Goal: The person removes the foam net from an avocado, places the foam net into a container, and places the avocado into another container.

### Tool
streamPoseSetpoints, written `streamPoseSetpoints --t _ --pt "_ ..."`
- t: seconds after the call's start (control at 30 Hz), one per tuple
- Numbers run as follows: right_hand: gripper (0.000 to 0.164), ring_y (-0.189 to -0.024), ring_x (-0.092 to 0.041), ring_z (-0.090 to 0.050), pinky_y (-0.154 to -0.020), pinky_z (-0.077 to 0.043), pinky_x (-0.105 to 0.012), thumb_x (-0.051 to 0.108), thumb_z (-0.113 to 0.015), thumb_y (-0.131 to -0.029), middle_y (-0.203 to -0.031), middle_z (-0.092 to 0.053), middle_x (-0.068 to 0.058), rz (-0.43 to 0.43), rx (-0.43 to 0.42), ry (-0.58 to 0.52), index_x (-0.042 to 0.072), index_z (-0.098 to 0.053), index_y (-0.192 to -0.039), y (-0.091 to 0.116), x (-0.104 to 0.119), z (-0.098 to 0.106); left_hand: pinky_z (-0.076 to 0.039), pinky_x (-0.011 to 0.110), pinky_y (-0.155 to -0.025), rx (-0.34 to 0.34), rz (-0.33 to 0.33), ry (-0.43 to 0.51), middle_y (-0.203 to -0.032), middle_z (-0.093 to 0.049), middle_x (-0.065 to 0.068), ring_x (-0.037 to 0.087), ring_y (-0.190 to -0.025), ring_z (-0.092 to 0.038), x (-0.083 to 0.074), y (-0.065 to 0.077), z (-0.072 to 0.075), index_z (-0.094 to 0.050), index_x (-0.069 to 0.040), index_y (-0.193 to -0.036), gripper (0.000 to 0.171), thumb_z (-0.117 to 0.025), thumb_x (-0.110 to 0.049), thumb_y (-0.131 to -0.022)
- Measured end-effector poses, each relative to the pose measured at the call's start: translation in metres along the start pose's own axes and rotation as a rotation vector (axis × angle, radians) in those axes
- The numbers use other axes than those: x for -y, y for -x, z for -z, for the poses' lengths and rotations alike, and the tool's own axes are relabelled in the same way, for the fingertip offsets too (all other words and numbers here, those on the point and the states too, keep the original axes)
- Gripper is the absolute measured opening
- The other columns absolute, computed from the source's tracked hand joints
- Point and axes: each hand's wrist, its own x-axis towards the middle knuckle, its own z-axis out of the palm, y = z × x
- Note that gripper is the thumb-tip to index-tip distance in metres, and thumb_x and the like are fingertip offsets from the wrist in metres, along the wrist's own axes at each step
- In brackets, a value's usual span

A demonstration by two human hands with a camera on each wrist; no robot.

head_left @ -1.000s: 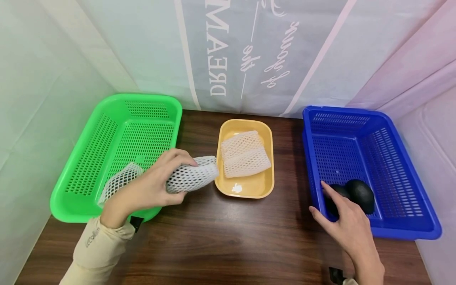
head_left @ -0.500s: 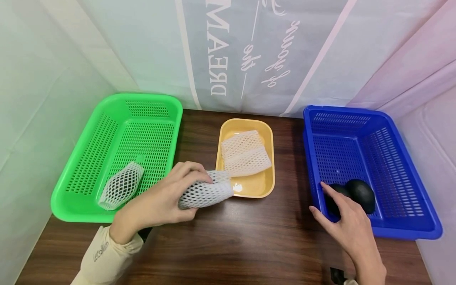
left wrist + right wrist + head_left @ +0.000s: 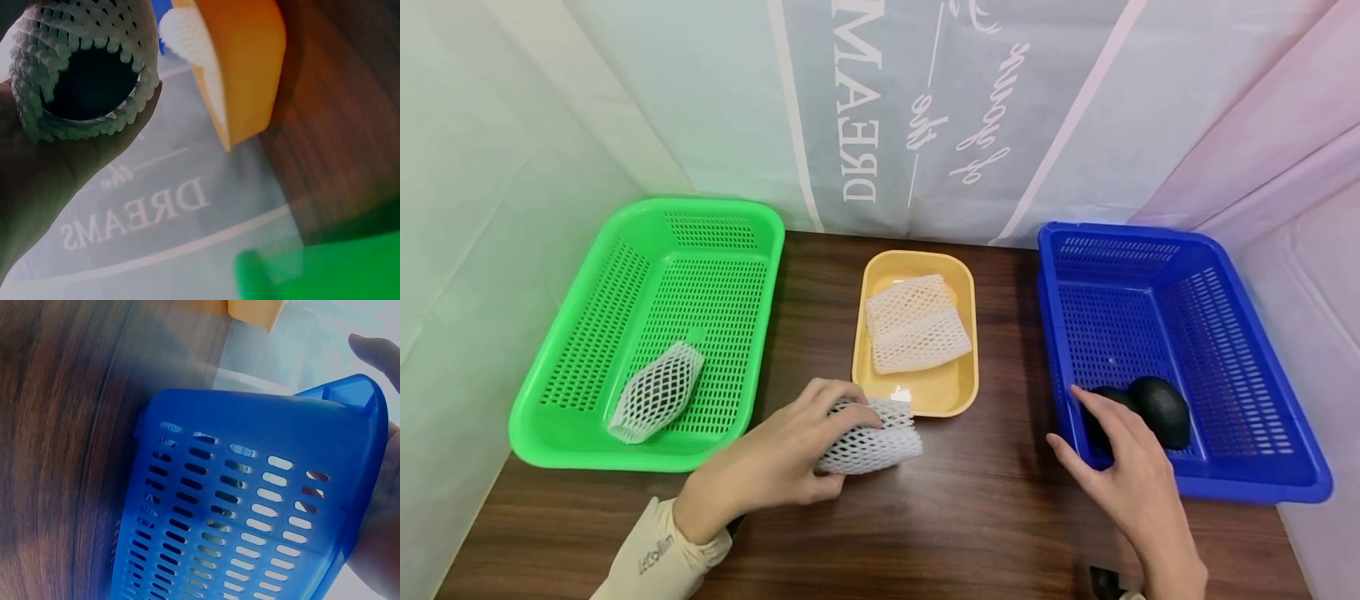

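Note:
My left hand [image 3: 775, 458] grips a white foam fruit net [image 3: 880, 447] above the table, in front of the yellow tray [image 3: 955, 400]. Through the net's open end in the left wrist view shows a dark, rounded fruit [image 3: 94, 84], much like an avocado. My right hand [image 3: 1131, 479] hangs over the near left rim of the blue basket [image 3: 1247, 487], thumb outside and index finger inside, both extended. Beneath it lie dark avocado-like fruits [image 3: 1159, 412], partly hidden by the hand. In the right wrist view the basket's slotted wall hides most of that hand.
A green basket [image 3: 760, 333] stands at the left, with another netted dark fruit [image 3: 657, 392] at its near end. Flat white foam nets [image 3: 917, 325] lie in the yellow tray. A printed curtain [image 3: 895, 108] hangs behind the wooden table [image 3: 880, 533].
My left hand has carried the netted fruit right and toward me, away from the green basket. The netted fruit in that basket shows fully now. The right hand has stayed nearly still.

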Motion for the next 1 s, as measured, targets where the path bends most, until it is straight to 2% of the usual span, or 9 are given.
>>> streamPoseSetpoints --t 0.17,0.27,0.37,0.47,0.67,0.8,1.0 --pt "0.064 -0.114 -0.04 -0.055 -0.112 -0.022 -0.008 0.028 -0.083 -0.074 -0.125 -0.063 -0.02 0.022 -0.021 -0.021 0.011 -0.064 -0.132 0.001 -0.001 -0.003 -0.053 0.032 -0.089 -0.02 -0.028 -0.001 -0.127 -0.05 0.001 0.019 -0.119 -0.046 0.005 -0.003 -0.016 -0.056 -0.019 -0.123 0.06 -0.081 -0.014 -0.069" --pt "0.06 -0.115 -0.037 -0.055 -0.112 -0.023 -0.009 0.042 -0.078 -0.081 -0.125 -0.064 -0.019 0.037 -0.062 -0.041 0.01 -0.066 -0.13 0.0 0.001 -0.006 -0.053 0.032 -0.089 -0.035 -0.037 0.0 -0.127 -0.05 0.001 0.019 -0.118 -0.046 0.009 -0.004 -0.026 -0.056 -0.018 -0.122 0.059 -0.081 -0.013 -0.069" --pt "0.063 -0.116 -0.032 -0.055 -0.113 -0.025 -0.011 0.057 -0.068 -0.086 -0.122 -0.065 -0.019 0.068 -0.115 -0.062 0.008 -0.068 -0.126 -0.002 0.003 -0.009 -0.052 0.033 -0.09 -0.04 -0.051 0.011 -0.126 -0.05 0.001 0.018 -0.117 -0.046 0.012 -0.005 -0.036 -0.056 -0.018 -0.122 0.059 -0.081 -0.013 -0.068" --pt "0.068 -0.115 -0.032 -0.055 -0.114 -0.026 -0.013 0.064 -0.06 -0.088 -0.12 -0.065 -0.02 0.1 -0.148 -0.071 0.005 -0.069 -0.121 -0.003 0.005 -0.012 -0.053 0.031 -0.089 -0.038 -0.064 0.025 -0.126 -0.05 0.0 0.017 -0.116 -0.046 0.014 -0.006 -0.046 -0.056 -0.019 -0.122 0.06 -0.08 -0.014 -0.067" --pt "0.067 -0.11 -0.038 -0.054 -0.115 -0.026 -0.016 0.061 -0.06 -0.09 -0.116 -0.066 -0.022 0.158 -0.167 -0.084 0.0 -0.071 -0.115 -0.006 0.007 -0.017 -0.053 0.03 -0.088 -0.013 -0.076 0.044 -0.129 -0.049 -0.001 0.016 -0.119 -0.046 0.014 -0.007 -0.063 -0.055 -0.02 -0.124 0.06 -0.079 -0.014 -0.069" --pt "0.066 -0.109 -0.038 -0.054 -0.115 -0.026 -0.018 0.059 -0.059 -0.092 -0.113 -0.066 -0.022 0.188 -0.168 -0.091 -0.002 -0.071 -0.113 -0.007 0.01 -0.017 -0.054 0.03 -0.085 0.016 -0.062 0.044 -0.132 -0.048 0.0 0.016 -0.121 -0.046 0.014 -0.008 -0.072 -0.055 -0.022 -0.126 0.06 -0.079 -0.015 -0.071" --pt "0.055 -0.124 -0.019 -0.055 -0.115 -0.032 -0.023 0.047 -0.061 -0.095 -0.109 -0.068 -0.024 0.282 -0.192 -0.165 -0.006 -0.071 -0.108 -0.009 0.023 -0.021 -0.053 0.03 -0.088 0.061 -0.044 0.051 -0.134 -0.047 -0.001 0.014 -0.122 -0.045 0.016 -0.012 -0.083 -0.054 -0.023 -0.128 0.061 -0.08 -0.016 -0.073"
